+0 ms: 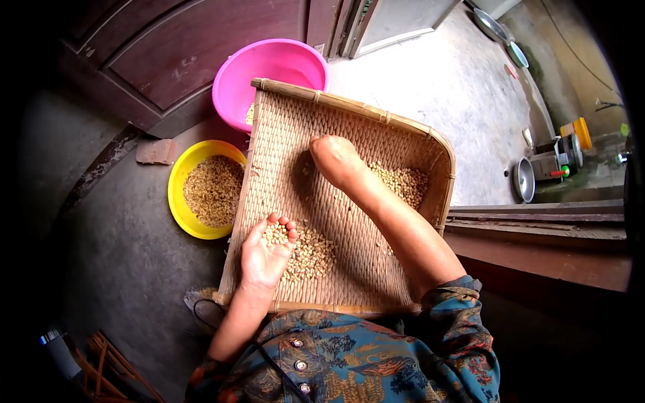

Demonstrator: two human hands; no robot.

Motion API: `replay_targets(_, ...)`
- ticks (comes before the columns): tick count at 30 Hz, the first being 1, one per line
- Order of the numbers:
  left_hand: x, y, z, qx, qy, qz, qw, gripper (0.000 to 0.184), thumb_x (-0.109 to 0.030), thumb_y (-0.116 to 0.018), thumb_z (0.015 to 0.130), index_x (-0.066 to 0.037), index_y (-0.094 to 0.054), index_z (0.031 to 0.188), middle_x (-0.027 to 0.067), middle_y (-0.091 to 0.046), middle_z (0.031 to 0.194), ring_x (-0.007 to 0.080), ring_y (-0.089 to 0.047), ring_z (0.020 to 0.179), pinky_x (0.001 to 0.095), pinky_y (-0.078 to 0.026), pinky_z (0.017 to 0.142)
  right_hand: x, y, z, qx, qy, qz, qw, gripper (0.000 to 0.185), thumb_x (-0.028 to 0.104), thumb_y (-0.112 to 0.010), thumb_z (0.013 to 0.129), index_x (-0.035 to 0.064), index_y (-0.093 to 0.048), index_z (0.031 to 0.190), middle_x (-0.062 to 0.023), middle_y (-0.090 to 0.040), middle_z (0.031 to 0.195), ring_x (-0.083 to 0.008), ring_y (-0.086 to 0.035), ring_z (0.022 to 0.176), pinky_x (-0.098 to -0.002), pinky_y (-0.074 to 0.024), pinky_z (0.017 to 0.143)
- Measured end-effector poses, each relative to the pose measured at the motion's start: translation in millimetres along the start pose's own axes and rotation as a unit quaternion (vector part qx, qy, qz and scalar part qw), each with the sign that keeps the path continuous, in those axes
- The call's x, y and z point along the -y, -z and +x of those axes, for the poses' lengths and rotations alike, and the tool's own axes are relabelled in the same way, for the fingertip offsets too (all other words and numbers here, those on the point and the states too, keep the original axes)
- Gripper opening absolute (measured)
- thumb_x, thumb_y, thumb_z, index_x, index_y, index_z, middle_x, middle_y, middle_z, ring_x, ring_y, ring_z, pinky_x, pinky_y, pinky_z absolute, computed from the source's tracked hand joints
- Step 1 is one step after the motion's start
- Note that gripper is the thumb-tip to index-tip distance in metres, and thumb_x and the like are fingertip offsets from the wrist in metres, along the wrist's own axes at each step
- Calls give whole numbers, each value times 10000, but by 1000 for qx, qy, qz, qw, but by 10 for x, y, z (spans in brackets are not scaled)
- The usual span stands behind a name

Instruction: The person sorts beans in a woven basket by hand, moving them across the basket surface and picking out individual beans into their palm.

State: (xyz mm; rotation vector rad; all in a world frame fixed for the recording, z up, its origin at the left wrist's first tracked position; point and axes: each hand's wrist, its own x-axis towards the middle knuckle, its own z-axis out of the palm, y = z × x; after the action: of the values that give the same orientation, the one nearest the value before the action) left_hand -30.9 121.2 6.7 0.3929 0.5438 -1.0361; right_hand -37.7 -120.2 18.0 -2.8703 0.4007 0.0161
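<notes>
A woven bamboo tray [366, 258] with a thick rim lies in front of my body. My left hand [264, 260] rests palm up at its near left, fingers curled around some pale beans that look like soybeans. A pile of these beans [310, 255] spreads on the weave right beside that hand. My right hand [334, 156] hovers above the tray's far middle, closed and seen from the back; whatever its fingers hold is hidden. Another heap of beans [403, 183] lies in the far right corner, partly behind my right forearm.
Left of the tray stands a yellow basin [180, 213] of brownish beans or bits. A pink basin [232, 87] is partly under the tray's far edge. A brick [155, 152] lies near the dark door [175, 57]. At right are a doorsill [537, 228] and a metal bowl [524, 180].
</notes>
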Motion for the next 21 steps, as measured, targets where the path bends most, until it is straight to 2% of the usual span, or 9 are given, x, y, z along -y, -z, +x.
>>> replay_targets(2,0,-38,-15,-2,0,3,1000,151,-129,-486,956,5,-540,999,138,-550,1007,251,-537,965,380,-492,860,-21,3,18,-7,10,22,1000,175,62,-467,840,-27,-599,768,-244,-625,736,-393,-642,721,-460,-513,658)
replay_targets(6,12,-6,-18,11,2,12,1000,156,-124,-479,956,6,-547,1008,138,-560,1022,255,-541,987,382,-492,871,4,-128,11,-18,36,33,999,146,38,-482,819,-24,-603,766,-231,-617,694,-377,-645,675,-453,-517,617)
replay_targets(11,54,0,-8,7,-19,40,999,197,-136,-471,954,8,-558,1057,158,-571,1077,280,-544,1046,392,-482,911,498,63,-479,-33,52,68,996,134,5,-483,861,-13,-608,818,-200,-602,673,-259,-626,566,-380,-501,456)
replay_targets(13,84,-46,-4,-10,-33,36,999,239,-164,-469,954,16,-557,1084,168,-565,1079,288,-546,1029,403,-471,932,666,101,-644,0,142,165,976,81,34,-544,868,-11,-611,859,-157,-612,690,-230,-629,569,-334,-511,454)
replay_targets(14,80,-39,9,-28,-28,31,999,245,-171,-448,962,17,-556,1076,174,-556,1107,288,-542,1041,418,-474,937,751,196,-730,4,135,154,979,46,40,-596,860,5,-622,877,-143,-645,730,-208,-643,594,-301,-538,488)
replay_targets(17,52,-36,-9,-12,16,-46,999,240,-171,-442,964,18,-549,1066,176,-558,1086,295,-544,1034,428,-481,924,518,134,-672,2,45,224,973,66,15,-580,858,25,-634,896,-156,-667,798,-222,-654,619,-307,-566,547)
replay_targets(18,32,43,8,3,11,-10,1000,220,-162,-460,958,20,-539,1055,171,-557,1050,300,-548,1014,428,-487,908,330,156,-571,14,3,171,985,113,5,-562,849,21,-645,924,-172,-678,870,-228,-667,657,-313,-576,575)
replay_targets(20,29,48,-17,8,15,-15,1000,189,-137,-479,957,18,-526,1054,178,-545,1061,295,-543,1022,422,-494,908,5,94,-440,-49,-28,52,997,142,-18,-551,829,-3,-657,922,-187,-668,864,-249,-666,690,-344,-578,612)
replay_targets(21,27,41,-23,10,17,-18,1000,174,-124,-488,957,17,-520,1053,181,-540,1067,293,-541,1027,419,-498,908,-54,109,-370,-126,5,101,987,106,-25,-534,825,-30,-631,867,-218,-641,822,-311,-651,713,-395,-560,651)
